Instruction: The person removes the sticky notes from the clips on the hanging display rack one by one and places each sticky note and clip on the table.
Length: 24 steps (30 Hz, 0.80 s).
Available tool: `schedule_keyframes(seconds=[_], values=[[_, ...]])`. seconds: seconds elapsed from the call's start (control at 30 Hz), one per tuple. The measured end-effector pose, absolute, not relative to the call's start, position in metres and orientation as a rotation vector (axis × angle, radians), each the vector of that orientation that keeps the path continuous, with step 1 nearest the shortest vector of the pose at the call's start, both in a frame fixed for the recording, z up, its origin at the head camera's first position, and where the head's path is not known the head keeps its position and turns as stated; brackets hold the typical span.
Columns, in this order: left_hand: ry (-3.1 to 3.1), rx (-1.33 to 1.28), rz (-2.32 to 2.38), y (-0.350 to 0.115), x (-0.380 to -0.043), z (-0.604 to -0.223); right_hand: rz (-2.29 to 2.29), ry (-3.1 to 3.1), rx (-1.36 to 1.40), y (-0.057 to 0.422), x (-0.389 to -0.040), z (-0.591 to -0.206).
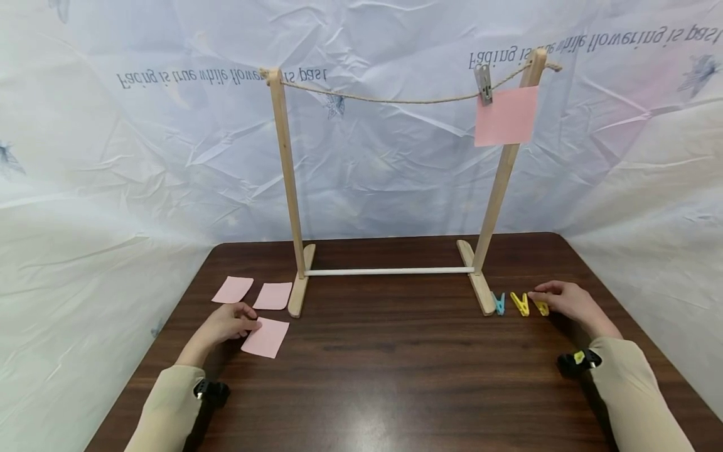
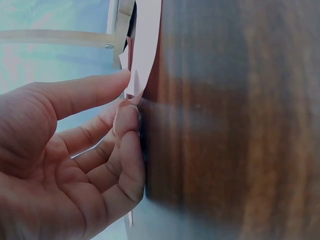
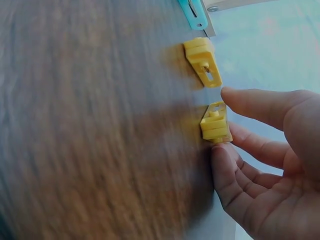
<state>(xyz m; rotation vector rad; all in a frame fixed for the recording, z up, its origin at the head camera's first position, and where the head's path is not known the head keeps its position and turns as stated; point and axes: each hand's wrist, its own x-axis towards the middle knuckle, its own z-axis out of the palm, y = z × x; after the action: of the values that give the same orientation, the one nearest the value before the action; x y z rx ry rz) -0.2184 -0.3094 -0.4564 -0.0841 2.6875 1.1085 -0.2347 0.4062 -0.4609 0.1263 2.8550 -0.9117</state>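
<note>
Two sleeves [image 1: 169,402] are extended; on the bench [image 1: 384,364], one of three pink sheets [image 1: 268,339] is pinched by the left hand [image 1: 228,323]. Of two yellow pegs [image 3: 216,127] and one blue peg [image 1: 498,304], the outermost is framed by the right hand [image 1: 567,301], fingers parted, grip unclear.

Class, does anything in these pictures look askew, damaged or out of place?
The hanging pink note looks askew: the silver clip holds it to the rope only near its upper left corner, and its top edge slopes up rightward. Nothing looks spilled.
</note>
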Motion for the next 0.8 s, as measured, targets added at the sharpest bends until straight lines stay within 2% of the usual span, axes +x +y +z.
schedule_keyframes(seconds=[0.4, 0.8], values=[[2.740, 0.045, 1.133, -0.307, -0.229, -0.448, -0.940, 2.810, 0.101, 0.410, -0.236, -0.454], [2.749, 0.191, 1.117, -0.272, -0.248, -0.420, -0.933, 2.859, 0.016, 0.415, -0.235, -0.440]])
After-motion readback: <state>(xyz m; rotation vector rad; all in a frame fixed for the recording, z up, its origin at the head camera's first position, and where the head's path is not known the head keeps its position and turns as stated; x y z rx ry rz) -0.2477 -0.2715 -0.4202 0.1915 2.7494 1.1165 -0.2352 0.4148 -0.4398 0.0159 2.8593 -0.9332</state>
